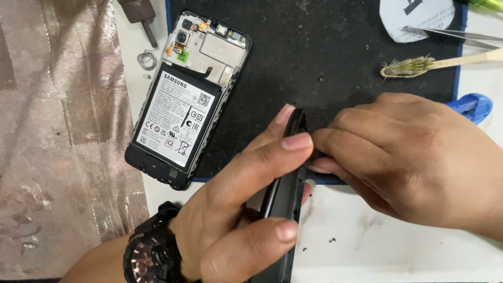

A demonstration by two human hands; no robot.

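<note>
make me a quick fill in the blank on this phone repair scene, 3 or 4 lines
1. Both hands, the left hand and the right hand, grip a thin black ____.
2. The opened phone lies on a black ____.
3. The left wrist wears a black ____.
4. Beside the tweezers lies a worn ____.

Missing words: back cover; mat; watch; toothbrush

Opened phone [186, 99] on mat [314, 47] left, brush [414, 65] right, perhaps tweezers [450, 35] behind

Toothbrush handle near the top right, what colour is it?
Pale cream or light tan toothbrush handle, seen in the head view.
</note>
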